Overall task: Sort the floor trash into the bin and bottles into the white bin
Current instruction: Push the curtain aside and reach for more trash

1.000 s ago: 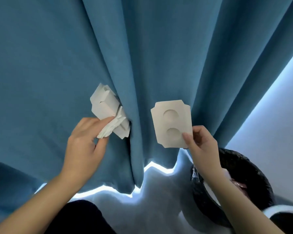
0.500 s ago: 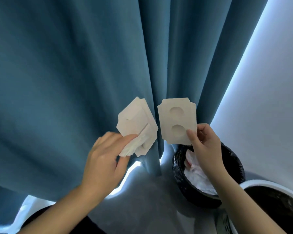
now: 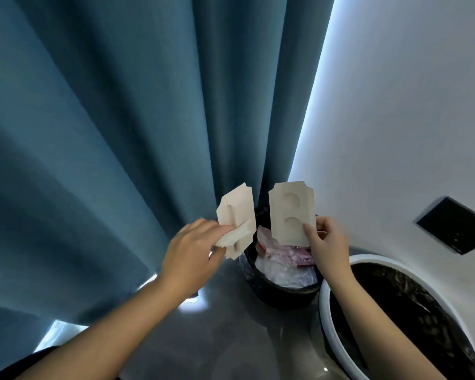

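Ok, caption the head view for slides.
Left hand holds folded cardboard, right hand a cardboard insert, by the black bin, white bin alongside.

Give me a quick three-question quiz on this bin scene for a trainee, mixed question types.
1. True or false: the right hand pinches a card with two round dents.
2. The pink trash lies in: A) the black bin; B) the white bin; C) a hand.
3. Which hand grips the folded carton?

Key: 1 true; 2 A; 3 the left hand.
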The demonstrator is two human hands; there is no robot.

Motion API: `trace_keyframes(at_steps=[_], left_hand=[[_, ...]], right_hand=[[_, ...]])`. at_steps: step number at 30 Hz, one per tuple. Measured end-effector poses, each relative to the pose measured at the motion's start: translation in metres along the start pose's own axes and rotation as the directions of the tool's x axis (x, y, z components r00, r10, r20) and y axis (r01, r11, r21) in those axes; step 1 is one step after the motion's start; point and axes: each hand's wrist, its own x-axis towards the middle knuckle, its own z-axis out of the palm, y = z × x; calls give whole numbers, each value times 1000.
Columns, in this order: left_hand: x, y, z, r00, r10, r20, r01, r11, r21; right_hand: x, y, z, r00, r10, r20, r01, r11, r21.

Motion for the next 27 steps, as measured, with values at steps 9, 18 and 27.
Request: trace_keyframes(at_steps=[9, 18, 27], left_hand=[[50, 26, 69, 975, -140, 171, 172, 966, -192], [80, 39, 122, 873, -266, 409, 352, 924, -151], [61, 15, 123, 832, -172, 527, 105, 982, 155]], right_hand=[[-1, 37, -23, 986, 162, 40, -142, 937, -319], [-12, 49, -36, 987, 63, 149, 94, 526, -845], [-8, 32, -17, 976, 19, 219, 188, 442, -877]])
